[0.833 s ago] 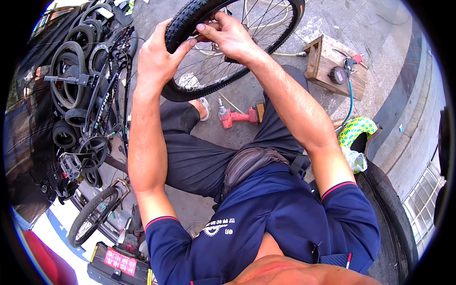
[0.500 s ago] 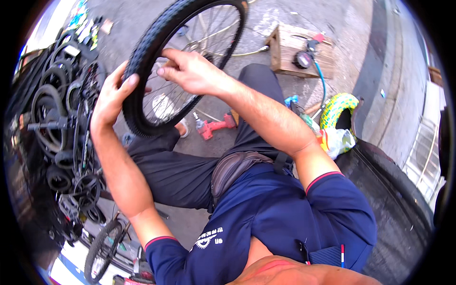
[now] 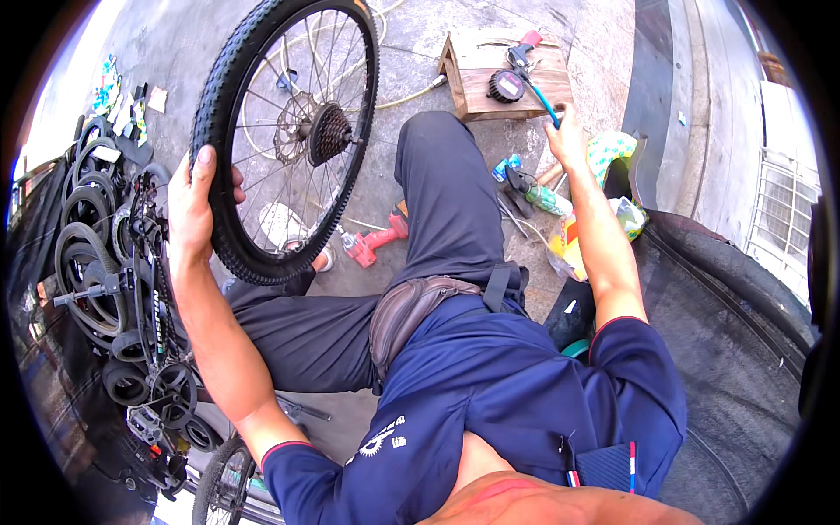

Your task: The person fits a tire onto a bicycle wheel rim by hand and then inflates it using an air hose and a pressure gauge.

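Note:
A bicycle wheel (image 3: pixel 213 131) with a knobby black tire and a cog cassette (image 3: pixel 328 133) stands raised at the upper left. My left hand (image 3: pixel 201 197) grips its tire at the left side, fingertips reaching round toward the spokes. My right hand (image 3: pixel 567 131) is closed on a blue hose (image 3: pixel 544 103), just off the front right corner of a wooden crate (image 3: pixel 477 74). The hose runs to an inflator gun (image 3: pixel 523 54) with a red handle and round gauge (image 3: pixel 506 86), lying on the crate top.
Piled tires (image 3: pixel 87 262) and bike frames crowd the left, with another bicycle wheel (image 3: pixel 214 486) below. A red impact driver (image 3: pixel 372 245) lies by my legs. Plastic bags (image 3: pixel 564 245), a bottle (image 3: pixel 547 197) and a patterned yellow-green tube (image 3: pixel 604 149) lie right. A pale hose (image 3: pixel 394 103) crosses the ground.
My right hand has left the wheel and moved right onto the blue hose. My left hand still holds the wheel, which now sits further left in view and is turned with its cassette showing.

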Tool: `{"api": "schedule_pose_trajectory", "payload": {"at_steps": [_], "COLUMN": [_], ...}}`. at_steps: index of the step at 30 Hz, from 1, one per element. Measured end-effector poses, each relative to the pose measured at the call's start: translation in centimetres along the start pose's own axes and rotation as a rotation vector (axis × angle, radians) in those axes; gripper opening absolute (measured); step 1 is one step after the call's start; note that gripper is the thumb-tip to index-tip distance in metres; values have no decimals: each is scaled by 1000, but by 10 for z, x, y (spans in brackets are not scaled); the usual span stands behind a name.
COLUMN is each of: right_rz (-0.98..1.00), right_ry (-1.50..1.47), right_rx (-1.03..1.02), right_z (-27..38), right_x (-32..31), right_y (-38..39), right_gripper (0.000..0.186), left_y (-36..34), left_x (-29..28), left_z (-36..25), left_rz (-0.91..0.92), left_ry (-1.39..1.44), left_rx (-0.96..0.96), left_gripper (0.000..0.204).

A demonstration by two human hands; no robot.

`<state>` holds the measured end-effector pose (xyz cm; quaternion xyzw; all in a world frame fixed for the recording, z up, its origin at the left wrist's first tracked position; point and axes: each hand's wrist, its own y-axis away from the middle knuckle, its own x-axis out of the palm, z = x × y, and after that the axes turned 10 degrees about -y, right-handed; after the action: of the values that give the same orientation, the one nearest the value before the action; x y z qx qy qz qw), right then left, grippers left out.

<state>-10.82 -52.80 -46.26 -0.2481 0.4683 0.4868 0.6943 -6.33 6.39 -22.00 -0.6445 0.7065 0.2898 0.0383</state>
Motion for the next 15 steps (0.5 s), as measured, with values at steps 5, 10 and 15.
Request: {"api": "schedule_pose_trajectory", "payload": {"at_steps": [5,10,15], "right_rz": [129,416,724], "right_ry": [-699,-1549,-1592], "right_rx": [-100,105,-352], "right_z": [121,240,334], "right_x": [-11,-40,-56], "right_y": [15,62,130], "right_gripper": [39,28,35], "left_y": [30,48,40], "left_x": [-2,4,4], "left_z": [8,15,8], "left_rz": [79,61,-343], "left_ry": [51,-81,-220], "left_rx": [-9,8,511], "left_gripper": [58,69,103]}}
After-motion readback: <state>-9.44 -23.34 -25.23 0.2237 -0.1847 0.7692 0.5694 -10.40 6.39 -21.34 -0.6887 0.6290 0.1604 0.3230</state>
